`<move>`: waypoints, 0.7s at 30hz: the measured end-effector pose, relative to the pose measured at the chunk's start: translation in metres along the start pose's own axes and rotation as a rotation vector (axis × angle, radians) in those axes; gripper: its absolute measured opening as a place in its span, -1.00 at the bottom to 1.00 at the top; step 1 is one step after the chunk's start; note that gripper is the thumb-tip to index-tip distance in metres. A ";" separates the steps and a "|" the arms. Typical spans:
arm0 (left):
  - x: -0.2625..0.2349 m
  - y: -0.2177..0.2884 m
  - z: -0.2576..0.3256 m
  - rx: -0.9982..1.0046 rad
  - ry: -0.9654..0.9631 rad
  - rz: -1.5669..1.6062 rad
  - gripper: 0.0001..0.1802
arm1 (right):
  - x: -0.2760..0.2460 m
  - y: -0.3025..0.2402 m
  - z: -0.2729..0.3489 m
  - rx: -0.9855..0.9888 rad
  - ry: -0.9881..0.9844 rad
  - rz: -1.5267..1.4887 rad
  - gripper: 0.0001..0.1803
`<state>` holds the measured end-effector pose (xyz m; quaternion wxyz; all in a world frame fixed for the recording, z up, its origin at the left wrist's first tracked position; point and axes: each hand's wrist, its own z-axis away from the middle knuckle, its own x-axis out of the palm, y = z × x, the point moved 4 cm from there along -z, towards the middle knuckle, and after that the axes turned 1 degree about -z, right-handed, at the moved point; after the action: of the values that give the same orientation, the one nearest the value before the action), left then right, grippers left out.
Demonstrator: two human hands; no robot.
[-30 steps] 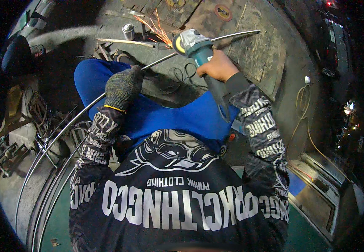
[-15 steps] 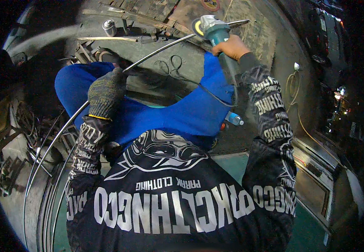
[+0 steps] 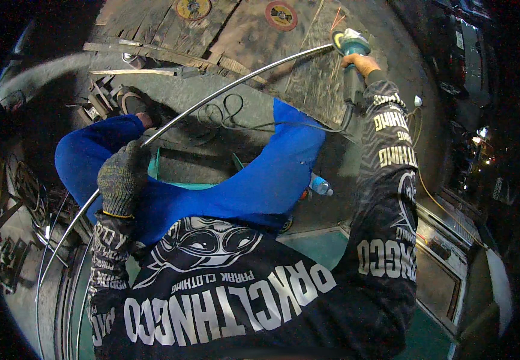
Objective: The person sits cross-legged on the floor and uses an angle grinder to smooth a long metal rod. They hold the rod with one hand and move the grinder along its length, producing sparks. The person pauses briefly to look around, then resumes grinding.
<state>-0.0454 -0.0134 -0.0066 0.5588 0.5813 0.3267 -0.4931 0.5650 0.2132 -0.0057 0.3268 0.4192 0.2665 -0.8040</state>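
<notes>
The left hand (image 3: 123, 182) clamps the metal rod (image 3: 236, 81); the right hand (image 3: 363, 64), the angle grinder (image 3: 353, 43), near the right edge of the wooden board (image 3: 311, 78). If the disc (image 3: 336, 42) snags, the rod could whip.

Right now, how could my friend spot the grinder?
Find the worn wooden boards at the top. Near their right edge, the bare right hand grips a teal grinder. Unlike the thin, shiny rod beside it, it's chunky, with a yellow wheel.
</notes>
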 end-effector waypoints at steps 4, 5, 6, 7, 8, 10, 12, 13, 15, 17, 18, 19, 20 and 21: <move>0.000 0.001 -0.003 0.014 -0.014 -0.047 -0.77 | -0.011 0.018 -0.043 0.077 0.014 -0.066 -0.17; -0.001 0.001 -0.002 0.022 0.002 -0.048 -0.76 | -0.014 0.019 -0.051 0.070 0.088 0.014 -0.11; -0.001 0.001 -0.002 0.030 0.019 -0.048 -0.76 | -0.014 0.020 -0.056 0.068 0.100 -0.014 -0.26; -0.002 0.002 -0.002 0.041 0.044 -0.033 -0.76 | -0.014 0.020 -0.060 0.089 0.123 -0.038 -0.41; -0.003 0.002 -0.002 0.052 0.068 -0.018 -0.76 | -0.015 0.020 -0.061 0.125 0.178 -0.057 -0.55; -0.004 0.002 0.000 0.064 0.085 -0.008 -0.76 | -0.008 0.012 -0.059 0.066 0.161 -0.075 -0.43; -0.005 0.000 0.001 0.066 0.084 -0.029 -0.76 | -0.004 0.000 -0.054 -0.004 0.187 -0.094 -0.30; -0.005 -0.001 0.002 0.058 0.081 -0.008 -0.77 | -0.002 -0.003 -0.050 0.016 0.193 -0.093 -0.32; -0.007 -0.003 0.003 0.059 0.069 -0.012 -0.79 | 0.004 -0.008 -0.042 0.022 0.189 -0.111 -0.37; -0.005 -0.004 0.003 0.047 0.025 0.010 -0.81 | 0.005 -0.013 -0.029 -0.075 0.151 -0.074 -0.39; -0.005 -0.004 0.004 0.060 0.024 0.004 -0.83 | 0.009 -0.017 -0.022 -0.077 0.145 -0.054 -0.41; -0.004 -0.006 0.004 0.040 0.008 0.014 -0.82 | 0.014 -0.021 -0.013 -0.084 0.092 -0.057 -0.43; -0.003 -0.006 0.004 0.037 0.008 0.022 -0.82 | 0.022 -0.026 -0.003 -0.066 0.064 -0.123 -0.43; -0.001 -0.008 0.006 0.010 -0.023 0.013 -0.82 | 0.031 -0.030 0.011 -0.047 0.034 -0.189 -0.44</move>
<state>-0.0540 -0.0174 -0.0072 0.5628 0.5805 0.3140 -0.4977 0.5231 0.2152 -0.0219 0.2547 0.3979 0.3293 -0.8175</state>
